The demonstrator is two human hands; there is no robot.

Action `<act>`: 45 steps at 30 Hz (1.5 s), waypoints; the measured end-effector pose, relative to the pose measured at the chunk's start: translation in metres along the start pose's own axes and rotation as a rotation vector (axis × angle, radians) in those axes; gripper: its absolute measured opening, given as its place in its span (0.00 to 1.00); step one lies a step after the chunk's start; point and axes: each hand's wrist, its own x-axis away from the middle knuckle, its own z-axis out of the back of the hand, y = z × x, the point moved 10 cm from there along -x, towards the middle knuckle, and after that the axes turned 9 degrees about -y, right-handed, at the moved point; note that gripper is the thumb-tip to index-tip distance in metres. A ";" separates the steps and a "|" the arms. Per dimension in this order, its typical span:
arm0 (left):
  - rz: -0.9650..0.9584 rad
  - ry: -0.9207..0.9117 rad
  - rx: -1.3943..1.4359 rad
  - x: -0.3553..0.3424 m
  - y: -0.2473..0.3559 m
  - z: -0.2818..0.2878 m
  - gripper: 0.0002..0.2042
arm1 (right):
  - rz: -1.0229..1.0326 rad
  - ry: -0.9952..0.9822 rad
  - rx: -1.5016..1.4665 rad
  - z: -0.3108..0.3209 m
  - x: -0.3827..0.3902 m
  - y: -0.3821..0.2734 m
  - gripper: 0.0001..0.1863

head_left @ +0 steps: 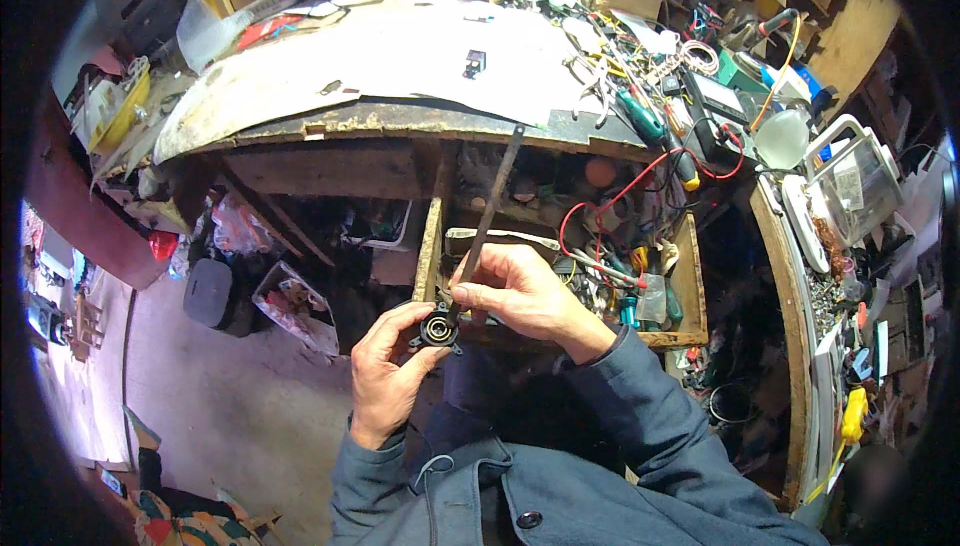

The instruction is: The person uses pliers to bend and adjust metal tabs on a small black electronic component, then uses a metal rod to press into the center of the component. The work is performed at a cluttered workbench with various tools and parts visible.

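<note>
Fingers of the left hand [385,366] curl around a small round black part [438,329] with a ring-shaped centre and little tabs at its rim, pinching it between thumb and fingertips near the middle of the view, in front of the person's chest. Just right of it, the right hand [520,291] is closed on a long, thin, flat metal file [488,216], dull grey and rusty-looking, gripped low on its shaft so that its lower tip meets the black part and its upper end slants up toward the far edge of the tabletop [400,56]. Both sleeves are a blue-grey cloth. Behind the hands an open wooden drawer [690,296] holds a jumble of tools, with a red wire [640,186] looping over it. The tabletop is covered with a worn, pale sheet and its front edge is chipped and rough. At the far right stands a clear plastic jug [855,181] with a white frame.
</note>
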 end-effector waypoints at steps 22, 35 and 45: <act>-0.027 0.035 -0.149 0.008 0.014 0.000 0.22 | 0.049 0.169 0.051 0.002 0.012 -0.004 0.07; -0.128 -0.170 -0.462 -0.007 0.045 -0.005 0.24 | 0.219 0.052 0.306 -0.010 -0.005 -0.020 0.05; -0.148 -0.183 -0.454 -0.009 0.043 -0.008 0.24 | 0.165 0.152 0.468 -0.006 0.005 -0.025 0.07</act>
